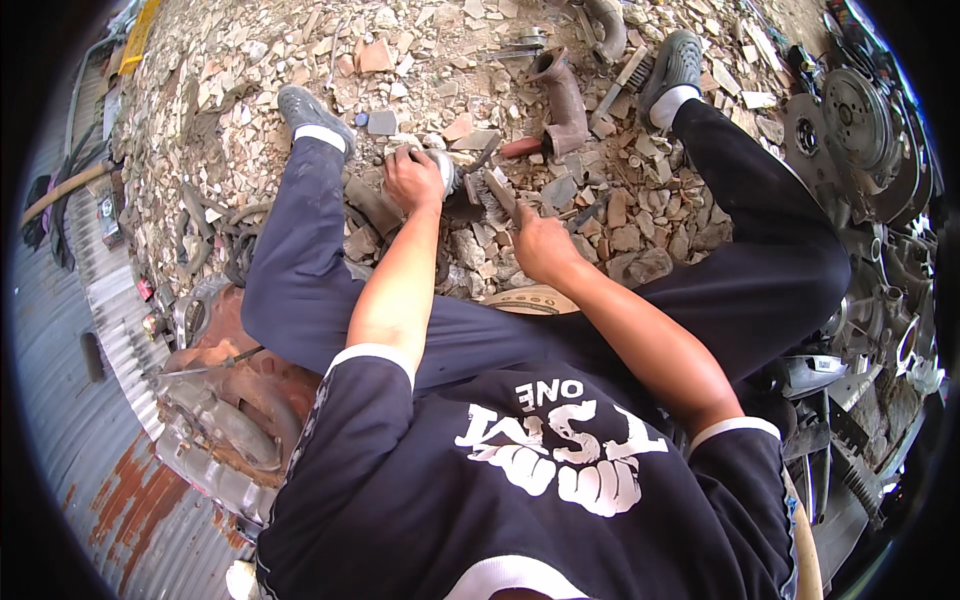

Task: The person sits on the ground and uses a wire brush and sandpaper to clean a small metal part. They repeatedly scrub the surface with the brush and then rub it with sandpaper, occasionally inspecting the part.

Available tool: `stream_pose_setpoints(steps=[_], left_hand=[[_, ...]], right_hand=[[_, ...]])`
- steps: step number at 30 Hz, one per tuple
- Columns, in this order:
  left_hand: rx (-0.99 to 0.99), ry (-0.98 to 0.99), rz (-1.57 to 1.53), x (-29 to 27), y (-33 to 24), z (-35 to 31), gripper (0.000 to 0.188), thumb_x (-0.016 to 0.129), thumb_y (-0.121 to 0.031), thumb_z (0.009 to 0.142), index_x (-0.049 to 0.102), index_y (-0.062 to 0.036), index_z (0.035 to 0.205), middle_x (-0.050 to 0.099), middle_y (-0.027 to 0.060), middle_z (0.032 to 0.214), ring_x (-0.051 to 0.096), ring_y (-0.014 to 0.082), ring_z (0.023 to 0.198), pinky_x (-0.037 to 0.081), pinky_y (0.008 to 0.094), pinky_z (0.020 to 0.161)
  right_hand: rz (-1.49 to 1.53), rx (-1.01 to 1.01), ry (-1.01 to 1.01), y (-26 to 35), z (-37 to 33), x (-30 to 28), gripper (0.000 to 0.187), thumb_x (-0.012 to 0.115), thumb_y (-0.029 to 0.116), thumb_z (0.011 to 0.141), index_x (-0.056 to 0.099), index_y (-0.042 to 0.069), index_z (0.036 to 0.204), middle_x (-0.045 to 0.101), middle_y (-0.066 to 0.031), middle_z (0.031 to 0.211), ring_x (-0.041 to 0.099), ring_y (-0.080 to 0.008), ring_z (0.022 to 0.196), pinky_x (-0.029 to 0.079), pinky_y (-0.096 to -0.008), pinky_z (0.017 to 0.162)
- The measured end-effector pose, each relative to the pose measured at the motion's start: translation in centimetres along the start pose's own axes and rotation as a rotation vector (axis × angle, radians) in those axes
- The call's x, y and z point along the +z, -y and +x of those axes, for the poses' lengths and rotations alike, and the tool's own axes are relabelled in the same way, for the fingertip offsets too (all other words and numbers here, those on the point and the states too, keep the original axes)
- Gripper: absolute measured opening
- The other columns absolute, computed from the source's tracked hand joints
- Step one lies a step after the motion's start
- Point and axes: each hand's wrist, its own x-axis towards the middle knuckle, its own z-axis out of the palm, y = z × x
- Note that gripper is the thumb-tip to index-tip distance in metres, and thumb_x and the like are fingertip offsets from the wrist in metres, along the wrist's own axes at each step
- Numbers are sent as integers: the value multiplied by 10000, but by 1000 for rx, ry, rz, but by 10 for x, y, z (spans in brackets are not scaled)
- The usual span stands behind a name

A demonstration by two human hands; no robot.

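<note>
My left hand (413, 180) is closed over a metal part with a pale round rim (441, 172) and a dark body, down among the broken stones between my legs. In my right hand (545, 246) is the handle of a brush (503, 194), its bristles turned toward the dark body of that part. The two hands are a short way apart, and the brush head lies between them. Whether the bristles touch the metal I cannot tell. My left palm and fingers hide some of the part.
Beyond my hands lie a rusty bent pipe (566, 105), a second curved pipe (607, 32), another brush (627, 78) and a grey block (382, 123). Rusty metal castings (240, 400) sit at my left beside corrugated sheeting (70, 370). Metal discs (855, 118) and scrap parts crowd my right.
</note>
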Motion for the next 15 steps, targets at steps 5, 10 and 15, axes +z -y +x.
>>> stream_pose_setpoints(steps=[5,10,15], left_hand=[[24,-17,-6,5,-4,3,191,629,-202,916,726,-60,997,691,151,1023,645,363,1011,513,499,861],[21,-1,9,-1,0,2,178,633,-188,909,731,-66,992,697,150,1025,650,361,1003,514,496,861],[20,45,-2,0,-11,3,230,617,-210,922,735,-46,1031,696,164,1084,649,371,1027,512,477,903]], right_hand=[[5,92,13,-12,26,18,540,440,56,943,407,-93,1462,630,-397,1129,659,-514,1069,532,-539,955],[-87,25,4,7,-7,14,666,443,20,941,258,-34,1578,503,-438,1303,652,-521,1090,553,-520,941],[-71,114,-71,-8,19,47,736,468,21,925,192,-20,1606,491,-437,1321,649,-523,1094,545,-508,964]])
